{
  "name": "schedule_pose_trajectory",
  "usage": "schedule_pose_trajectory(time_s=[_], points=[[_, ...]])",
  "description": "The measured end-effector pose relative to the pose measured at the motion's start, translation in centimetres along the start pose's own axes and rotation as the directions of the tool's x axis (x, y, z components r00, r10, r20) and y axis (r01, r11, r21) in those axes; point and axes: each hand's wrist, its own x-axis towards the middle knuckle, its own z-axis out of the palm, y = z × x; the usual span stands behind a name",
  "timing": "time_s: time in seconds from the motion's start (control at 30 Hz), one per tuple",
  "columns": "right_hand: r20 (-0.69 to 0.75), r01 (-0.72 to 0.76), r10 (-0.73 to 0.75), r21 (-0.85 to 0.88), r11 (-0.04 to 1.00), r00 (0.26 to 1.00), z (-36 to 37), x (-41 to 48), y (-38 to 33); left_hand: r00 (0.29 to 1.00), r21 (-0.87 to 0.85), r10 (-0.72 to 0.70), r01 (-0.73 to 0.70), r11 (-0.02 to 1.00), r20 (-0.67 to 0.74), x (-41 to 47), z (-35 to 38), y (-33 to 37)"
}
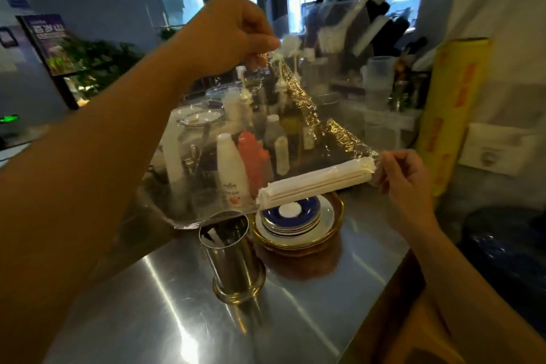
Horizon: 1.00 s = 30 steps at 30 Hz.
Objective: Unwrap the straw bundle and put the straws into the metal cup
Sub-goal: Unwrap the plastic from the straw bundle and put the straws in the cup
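Both hands peel clear wrap [295, 115] off straw bundle [316, 183].

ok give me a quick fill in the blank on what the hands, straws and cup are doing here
1. The left hand lifts the clear ____ high.
2. The right hand pinches one end of the white straw bundle, held ____ the metal cup.
3. The cup stands on the steel counter beside a stack of ____.

Missing words: wrap; above; plates

I am seeing a stack of blue-and-white saucers [295, 217] sitting on the steel counter [177, 304]; behind, a white bottle [230, 174] and an orange squeeze bottle [251, 154] are standing together, a yellow roll [452, 115] leaning at right.
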Motion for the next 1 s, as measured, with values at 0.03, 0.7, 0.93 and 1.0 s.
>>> schedule_pose_trajectory(time_s=[0.03, 0.7, 0.93, 1.0], points=[[-0.011, 0.005, -0.005, -0.012, 1.0, 1.0, -0.6, 0.1, -0.3, 1.0, -0.006, 0.012, -0.012, 1.0, -0.002, 0.3, 0.3, 0.2], [0.045, 0.076, -0.071, -0.108, 0.991, 0.996, -1.9, 2.0, -1.5, 0.998, -0.094, -0.028, 0.022, 0.995, -0.056, -1.1, 1.2, -2.4], [0.081, 0.096, -0.083, -0.164, 0.982, 0.993, 0.8, 3.0, -1.5, 0.985, -0.157, -0.129, 0.11, 0.981, -0.118, -3.3, 0.5, -5.5], [0.117, 0.113, -0.094, -0.167, 0.979, 0.989, 1.4, 3.2, -1.6, 0.979, -0.19, -0.159, 0.134, 0.973, -0.125, -3.9, 0.4, -6.3]])
